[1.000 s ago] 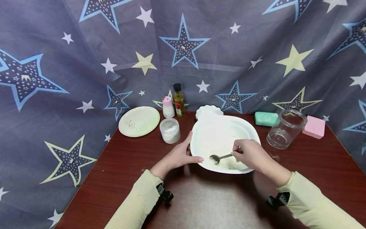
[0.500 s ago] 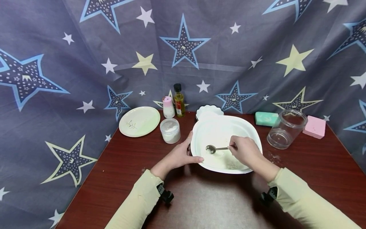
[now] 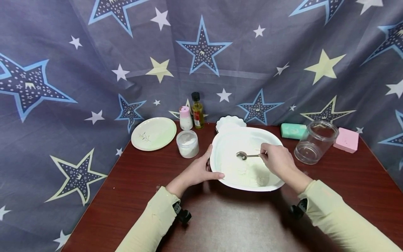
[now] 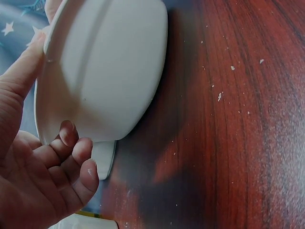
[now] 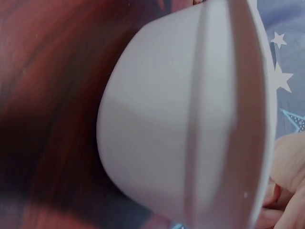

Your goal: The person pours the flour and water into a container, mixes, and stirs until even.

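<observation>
A white oval plastic basin stands mid-table with white powder spread inside it. My left hand grips its left side, the thumb over the rim and the other fingers curled beneath the rim in the left wrist view. Pinched in my right hand is the handle of a small dark spoon, whose bowl points left and carries some white powder above the basin's middle. From the right wrist, the basin's outer wall covers most of the view and hides the spoon.
To the left are an oval plate, a clear jar of white powder, a pink-capped shaker and an oil bottle. A scalloped white dish sits behind. Rightward: a green sponge, clear jar and pink block.
The spoon has come up from the basin's front left, first leftward, then right and farther back, with the right hand. The left hand keeps its hold on the basin.
</observation>
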The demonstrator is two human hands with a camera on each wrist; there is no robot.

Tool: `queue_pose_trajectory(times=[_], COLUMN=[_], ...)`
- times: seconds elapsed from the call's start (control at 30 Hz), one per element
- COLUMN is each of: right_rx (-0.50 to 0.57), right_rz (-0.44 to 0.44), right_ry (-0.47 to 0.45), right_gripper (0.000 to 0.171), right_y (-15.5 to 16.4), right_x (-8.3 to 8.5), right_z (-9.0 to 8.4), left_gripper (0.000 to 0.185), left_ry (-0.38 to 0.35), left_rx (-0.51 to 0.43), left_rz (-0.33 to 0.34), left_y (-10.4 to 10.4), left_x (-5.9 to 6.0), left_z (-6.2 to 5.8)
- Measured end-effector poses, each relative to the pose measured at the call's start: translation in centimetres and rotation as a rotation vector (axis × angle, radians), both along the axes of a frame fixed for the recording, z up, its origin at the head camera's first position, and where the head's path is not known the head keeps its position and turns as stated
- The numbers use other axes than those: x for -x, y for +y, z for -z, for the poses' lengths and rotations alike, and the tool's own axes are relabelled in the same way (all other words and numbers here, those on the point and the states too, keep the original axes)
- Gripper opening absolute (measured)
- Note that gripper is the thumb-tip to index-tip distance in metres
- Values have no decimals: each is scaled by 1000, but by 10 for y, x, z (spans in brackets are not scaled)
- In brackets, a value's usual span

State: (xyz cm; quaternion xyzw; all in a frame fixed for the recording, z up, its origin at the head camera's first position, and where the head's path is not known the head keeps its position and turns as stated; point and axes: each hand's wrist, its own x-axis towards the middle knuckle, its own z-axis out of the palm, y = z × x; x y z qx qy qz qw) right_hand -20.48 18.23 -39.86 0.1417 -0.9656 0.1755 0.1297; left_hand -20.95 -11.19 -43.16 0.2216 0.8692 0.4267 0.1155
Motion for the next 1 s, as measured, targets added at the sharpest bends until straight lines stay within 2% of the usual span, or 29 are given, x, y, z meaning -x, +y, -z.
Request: queue_pose_trajectory(times=[0.33,1.0], right_rx=[-88,-279], right_rz=[40,-9], right_ry=[31,94], right_gripper=[25,24], right_y=[17,30], right_x=[5,-6], right_z=[-3,-12], left_gripper=[117,117], left_ry=[-10,-2], left_rx=[1,-2], left_rz=[0,2], left_y=[1,1], left_x=[0,1], left_z=[1,1])
